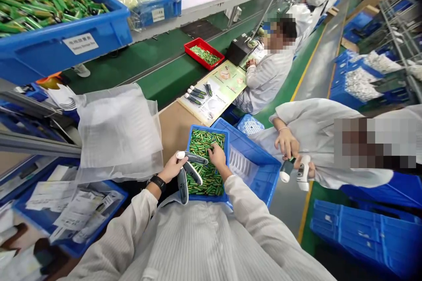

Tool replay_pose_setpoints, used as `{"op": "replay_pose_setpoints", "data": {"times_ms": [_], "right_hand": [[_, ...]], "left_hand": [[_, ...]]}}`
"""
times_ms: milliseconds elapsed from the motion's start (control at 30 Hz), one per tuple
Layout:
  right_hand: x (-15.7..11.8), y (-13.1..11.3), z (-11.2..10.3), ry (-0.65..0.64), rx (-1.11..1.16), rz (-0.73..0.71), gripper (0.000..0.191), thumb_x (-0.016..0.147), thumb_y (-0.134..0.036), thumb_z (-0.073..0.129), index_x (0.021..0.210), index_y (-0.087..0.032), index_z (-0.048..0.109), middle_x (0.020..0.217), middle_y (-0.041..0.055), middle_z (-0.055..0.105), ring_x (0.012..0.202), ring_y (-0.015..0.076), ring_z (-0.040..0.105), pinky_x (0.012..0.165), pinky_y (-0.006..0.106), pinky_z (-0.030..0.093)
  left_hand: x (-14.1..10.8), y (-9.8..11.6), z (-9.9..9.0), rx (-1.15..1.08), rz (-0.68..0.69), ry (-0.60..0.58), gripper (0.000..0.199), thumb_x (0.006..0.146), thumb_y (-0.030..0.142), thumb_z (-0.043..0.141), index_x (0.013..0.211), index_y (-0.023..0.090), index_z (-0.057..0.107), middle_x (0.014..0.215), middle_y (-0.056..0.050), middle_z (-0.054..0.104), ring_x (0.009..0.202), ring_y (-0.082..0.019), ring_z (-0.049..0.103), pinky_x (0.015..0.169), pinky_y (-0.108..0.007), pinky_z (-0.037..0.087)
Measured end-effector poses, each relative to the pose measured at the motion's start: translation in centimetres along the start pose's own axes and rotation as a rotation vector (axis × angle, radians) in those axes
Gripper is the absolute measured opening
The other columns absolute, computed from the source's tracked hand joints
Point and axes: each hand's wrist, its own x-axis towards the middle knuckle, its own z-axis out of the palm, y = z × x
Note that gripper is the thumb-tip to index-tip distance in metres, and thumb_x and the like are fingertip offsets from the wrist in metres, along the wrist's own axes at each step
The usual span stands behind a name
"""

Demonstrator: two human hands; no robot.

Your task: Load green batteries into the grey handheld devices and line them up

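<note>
My left hand (pixel 173 167) grips three dark grey and white handheld devices (pixel 194 173), fanned out over the left side of a blue bin (pixel 190 140). They are shaped like ear thermometers, with rounded white tips. Green batteries (pixel 206 182) fill this bin in a loose heap. My right hand (pixel 217 156) reaches into the heap from the right, its fingers bent and closed at the batteries. How many it holds is hidden. Just beyond the bin, several similar devices (pixel 195 95) lie on a printed mat (pixel 227 90).
A larger blue crate (pixel 273 171) adjoins the bin on the right. Translucent packing sheets (pixel 115 136) hang at left. Big battery bins (pixel 108 26) occupy the upper shelf. One co-worker (pixel 267 74) sits ahead; another at right holds devices in their hands (pixel 288 145). A red tray (pixel 198 55) holds batteries.
</note>
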Motion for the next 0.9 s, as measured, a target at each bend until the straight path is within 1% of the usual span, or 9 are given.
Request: {"op": "replay_pose_setpoints", "data": {"times_ms": [67,133,233,300,433,533,600,767,900], "right_hand": [[0.3,-0.3,-0.4,0.006,-0.019,-0.025,0.019,0.092,-0.034,0.057,0.098,-0.019,0.066,0.097,0.0080,0.066,0.087,0.0191,0.056,0.079,0.028,0.040],[-0.5,-0.4,-1.2,0.025,-0.029,-0.052,0.023,0.096,-0.036,0.052,0.089,-0.018,0.065,0.096,0.0085,0.066,0.085,0.0187,0.056,0.079,0.027,0.039],[-3.4,-0.5,-2.8,0.102,0.000,-0.148,0.037,0.101,-0.041,0.041,0.083,-0.018,0.064,0.081,0.0066,0.064,0.074,0.0173,0.054,0.074,0.028,0.040],[-5.7,-0.9,-3.9,0.142,0.081,-0.255,0.036,0.101,-0.042,0.043,0.088,-0.018,0.066,0.080,0.0054,0.064,0.069,0.0162,0.054,0.069,0.028,0.042],[-8.6,-2.4,-5.5,0.239,0.298,-0.365,0.022,0.095,-0.036,0.057,0.101,-0.020,0.071,0.100,0.0078,0.068,0.084,0.0173,0.063,0.073,0.030,0.051],[-9.2,-3.2,-6.4,0.312,0.373,-0.382,0.017,0.093,-0.032,0.062,0.101,-0.022,0.073,0.108,0.0089,0.069,0.100,0.0201,0.066,0.086,0.035,0.054],[-9.3,-3.2,-6.8,0.305,0.388,-0.393,0.016,0.092,-0.030,0.064,0.101,-0.023,0.074,0.109,0.0081,0.071,0.102,0.0203,0.067,0.088,0.037,0.055],[-10.0,-2.8,-6.9,0.229,0.528,-0.356,0.016,0.091,-0.030,0.065,0.102,-0.023,0.074,0.104,0.0069,0.073,0.091,0.0187,0.069,0.069,0.030,0.058],[-10.1,-2.3,-6.1,0.126,0.812,-0.215,0.019,0.084,-0.038,0.073,0.092,-0.021,0.073,0.094,0.0051,0.068,0.062,0.0130,0.065,0.052,0.028,0.055]], "left_hand": [[0.7,0.7,-0.1,0.105,0.076,0.107,0.038,0.084,0.053,0.062,0.098,0.018,0.056,0.084,0.000,0.057,0.077,-0.016,0.054,0.072,-0.029,0.048],[1.2,1.7,-0.2,0.215,0.142,0.199,0.033,0.086,0.051,0.061,0.095,0.019,0.057,0.085,0.000,0.058,0.080,-0.016,0.054,0.075,-0.028,0.046],[1.3,3.3,-0.2,0.336,0.166,0.236,0.030,0.088,0.049,0.058,0.096,0.020,0.059,0.085,0.000,0.060,0.077,-0.016,0.054,0.073,-0.027,0.043],[1.1,4.2,0.1,0.360,0.174,0.225,0.030,0.088,0.049,0.058,0.097,0.020,0.060,0.084,0.000,0.062,0.076,-0.016,0.055,0.072,-0.027,0.042],[0.1,5.7,1.3,0.213,0.156,0.190,0.036,0.087,0.053,0.060,0.099,0.019,0.064,0.089,-0.002,0.066,0.081,-0.018,0.057,0.076,-0.028,0.044],[-0.8,6.7,2.4,0.040,0.076,0.097,0.041,0.084,0.055,0.065,0.100,0.017,0.065,0.091,-0.003,0.067,0.082,-0.018,0.058,0.076,-0.029,0.045],[-1.3,7.3,3.0,-0.081,0.010,0.024,0.042,0.081,0.054,0.069,0.099,0.016,0.065,0.090,-0.002,0.067,0.079,-0.017,0.058,0.075,-0.029,0.046],[-2.2,7.8,3.8,-0.277,-0.127,-0.031,0.048,0.073,0.054,0.077,0.099,0.016,0.065,0.080,0.000,0.065,0.070,-0.014,0.056,0.068,-0.028,0.046],[-2.5,7.5,4.0,-0.325,-0.193,-0.044,0.048,0.069,0.053,0.081,0.095,0.017,0.064,0.067,0.003,0.059,0.061,-0.013,0.053,0.060,-0.027,0.043]]}}
